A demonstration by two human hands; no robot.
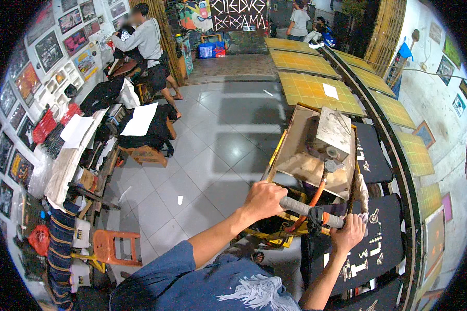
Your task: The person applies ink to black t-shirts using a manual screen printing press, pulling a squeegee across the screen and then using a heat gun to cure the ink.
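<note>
My left hand (266, 201) is closed around the left end of a grey-wrapped handle bar (296, 206). Lower and to the right, my right hand (349, 233) grips the bar's other end, with a bit of whitish cloth beside its fingers. The bar belongs to a yellow-framed unit (269, 165) carrying a flat, stained metal panel (290, 160) with a grey metal box (335, 132) on top. An orange hose (319, 193) runs from a fitting at the box down past the handle. Next to my right hand lies a black T-shirt (384, 233) with white print.
Yellow printing boards (316, 85) line a long dark rail (394, 140) at right; another black shirt (373, 153) lies beyond the panel. An orange stool (117, 248) and a cluttered bench (83, 150) stand left. A person (149, 41) works at the back left; another (298, 23) stands far off.
</note>
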